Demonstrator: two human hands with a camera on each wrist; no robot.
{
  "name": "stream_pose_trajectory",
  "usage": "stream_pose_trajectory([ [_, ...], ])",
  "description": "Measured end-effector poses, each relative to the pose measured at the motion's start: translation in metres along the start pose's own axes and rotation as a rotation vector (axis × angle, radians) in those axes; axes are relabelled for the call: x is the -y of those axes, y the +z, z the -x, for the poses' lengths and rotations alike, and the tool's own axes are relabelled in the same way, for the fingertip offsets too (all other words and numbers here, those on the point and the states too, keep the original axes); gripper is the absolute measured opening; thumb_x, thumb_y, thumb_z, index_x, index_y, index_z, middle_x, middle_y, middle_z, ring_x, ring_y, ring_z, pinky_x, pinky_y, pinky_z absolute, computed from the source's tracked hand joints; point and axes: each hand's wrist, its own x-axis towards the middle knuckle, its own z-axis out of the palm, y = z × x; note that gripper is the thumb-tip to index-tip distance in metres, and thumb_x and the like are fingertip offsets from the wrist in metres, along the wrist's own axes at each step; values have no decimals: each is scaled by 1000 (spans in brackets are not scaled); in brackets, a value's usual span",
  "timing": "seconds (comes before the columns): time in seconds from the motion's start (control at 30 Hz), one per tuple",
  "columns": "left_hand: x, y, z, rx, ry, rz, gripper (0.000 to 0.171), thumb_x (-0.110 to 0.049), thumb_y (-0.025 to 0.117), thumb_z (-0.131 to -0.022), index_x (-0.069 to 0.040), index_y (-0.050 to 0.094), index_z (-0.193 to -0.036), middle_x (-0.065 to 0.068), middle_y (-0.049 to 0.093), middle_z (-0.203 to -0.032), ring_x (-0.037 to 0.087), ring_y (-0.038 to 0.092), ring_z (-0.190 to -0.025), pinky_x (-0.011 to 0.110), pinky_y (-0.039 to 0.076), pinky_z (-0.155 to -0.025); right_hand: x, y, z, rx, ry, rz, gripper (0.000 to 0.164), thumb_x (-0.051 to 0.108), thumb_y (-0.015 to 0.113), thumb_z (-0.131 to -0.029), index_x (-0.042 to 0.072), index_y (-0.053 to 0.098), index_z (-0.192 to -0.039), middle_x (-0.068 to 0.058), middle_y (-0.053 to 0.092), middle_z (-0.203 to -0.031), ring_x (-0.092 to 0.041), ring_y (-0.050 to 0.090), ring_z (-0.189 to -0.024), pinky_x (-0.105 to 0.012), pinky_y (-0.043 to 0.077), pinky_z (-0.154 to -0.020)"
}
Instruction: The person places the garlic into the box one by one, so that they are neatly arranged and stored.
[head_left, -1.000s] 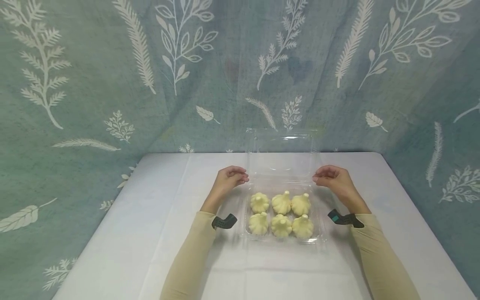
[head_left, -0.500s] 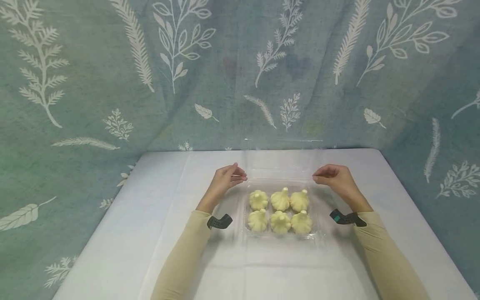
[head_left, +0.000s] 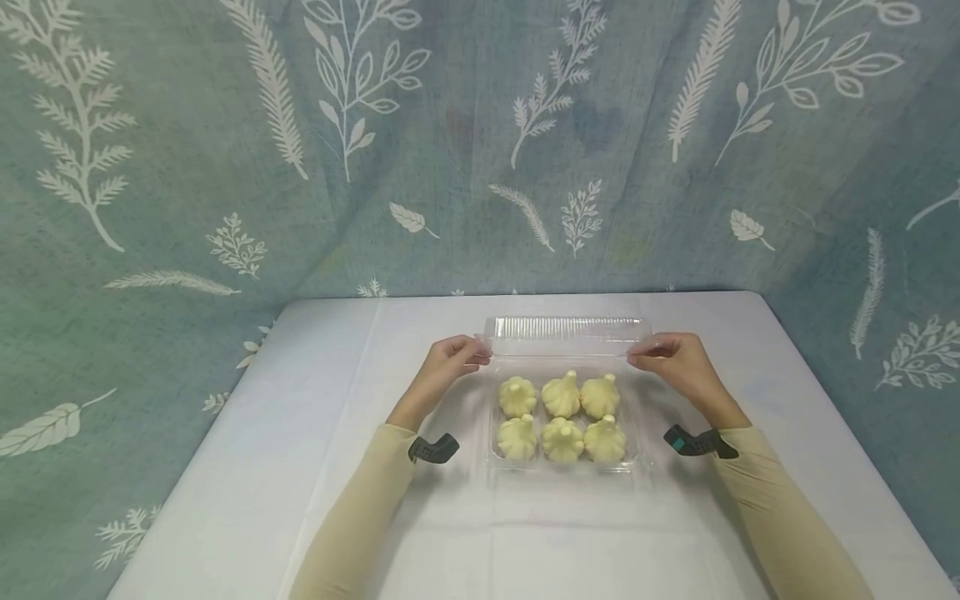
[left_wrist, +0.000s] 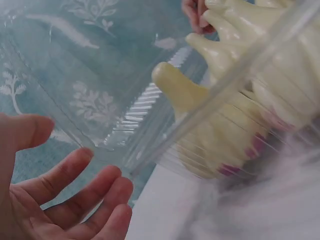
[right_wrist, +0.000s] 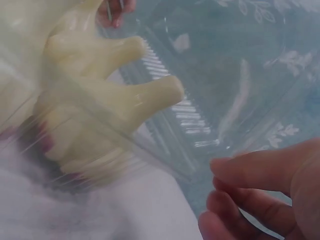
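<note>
A clear plastic clamshell container (head_left: pixel 495 454) holds several pale yellow garlic bulbs (head_left: pixel 562 440) in two rows, stems upward. Its hinged lid (head_left: pixel 566 325) is raised along the far side, and a ridged strip catches the light. My left hand (head_left: pixel 450 362) is by the lid's left edge, where the left wrist view shows fingers half extended and thumb apart from them. At the lid's right edge is my right hand (head_left: pixel 671 362); its thumb (right_wrist: pixel 250 167) and forefinger meet near the lid's corner. I cannot tell whether they pinch the thin plastic.
The container stands on a white-covered table (head_left: pixel 360 375). Behind the table's far edge hangs a blue-green cloth (head_left: pixel 450 150) with white leaf prints. A dark wrist strap (head_left: pixel 435 450) sits on each forearm, over beige sleeves.
The lid has swung down from upright, its top edge now much lower in the head view and its ridged strip showing. Both hands stay nearly where they were, beside the hinge side.
</note>
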Motion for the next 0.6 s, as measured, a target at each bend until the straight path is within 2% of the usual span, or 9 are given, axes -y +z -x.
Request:
stream_pose_trajectory([
  [0.1,2,0,2,6,-3,-38,37,-27,56,-105,4,65,-123,22,70,-126,23,70,-113,43,55,-108,-2,0,2,-2,5,56,24,17,83,-87,-5,78,-98,12,75,-83,5,59,-82,-15,52,-69],
  [0.2,4,-1,5,1,-15,-72,39,-29,58,-104,2,65,-127,20,69,-130,27,67,-119,43,55,-108,-2,2,3,2,8,107,23,19,81,-90,-3,78,-97,-3,78,-93,-4,63,-94,-18,52,-74],
  [0.27,5,-1,7,-1,-19,-88,39,-31,59,-103,-1,66,-128,17,68,-132,28,65,-122,42,56,-107,-2,3,5,5,4,121,22,18,80,-90,-1,79,-100,-13,79,-106,-17,68,-105,-26,57,-84],
  [0.33,6,-1,8,0,-11,-94,39,-32,61,-103,-2,66,-128,17,67,-134,29,65,-123,42,56,-106,-2,4,6,5,2,114,21,16,79,-91,-2,79,-101,-20,77,-114,-30,69,-112,-39,58,-93],
  [0.4,8,0,9,2,3,-99,40,-32,62,-103,-2,66,-129,16,66,-135,28,65,-123,41,57,-105,-1,5,6,10,-1,104,19,12,79,-90,-2,79,-102,-24,75,-117,-40,67,-117,-55,55,-101],
  [0.47,9,0,11,4,10,-99,40,-33,64,-102,-3,66,-128,15,66,-135,28,66,-121,40,57,-105,-1,5,7,20,7,93,19,10,78,-90,-3,79,-104,-25,74,-119,-44,66,-120,-65,49,-107],
  [0.6,12,1,14,10,21,-109,40,-34,65,-101,-6,66,-129,14,66,-136,28,67,-121,39,58,-104,-1,5,8,47,20,104,22,13,74,-93,-1,78,-110,-25,73,-123,-46,63,-126,-68,47,-108],
])
